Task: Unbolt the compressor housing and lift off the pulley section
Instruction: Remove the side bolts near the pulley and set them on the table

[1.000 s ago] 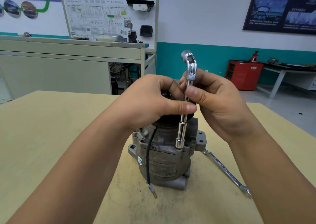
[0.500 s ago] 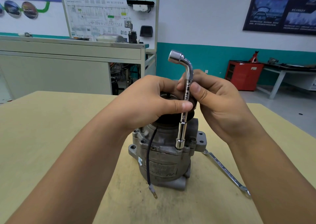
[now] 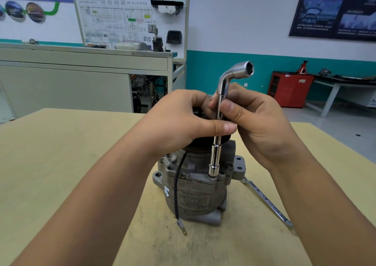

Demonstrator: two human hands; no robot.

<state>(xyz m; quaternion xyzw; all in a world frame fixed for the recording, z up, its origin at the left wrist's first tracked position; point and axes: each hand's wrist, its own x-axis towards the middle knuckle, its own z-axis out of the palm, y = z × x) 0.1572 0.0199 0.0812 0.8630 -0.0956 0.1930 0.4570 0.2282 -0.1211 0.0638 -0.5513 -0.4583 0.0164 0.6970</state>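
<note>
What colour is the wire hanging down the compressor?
The wire is black; head view shows it best.

One compressor (image 3: 195, 196) is standing on one worktop (image 3: 61, 154). Two hands, the left hand (image 3: 179, 121) and the right hand (image 3: 258, 127), are meeting over it at one L-shaped socket wrench (image 3: 216, 156). One flat spanner (image 3: 266, 201) is lying beside it, and one black wire (image 3: 177, 186) is hanging down its front. Two bolt heads seem to be showing on the housing, though the hands are hiding part of it.

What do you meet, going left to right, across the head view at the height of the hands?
left hand → socket wrench → right hand. The compressor lies below all three, so it is left out.
</note>
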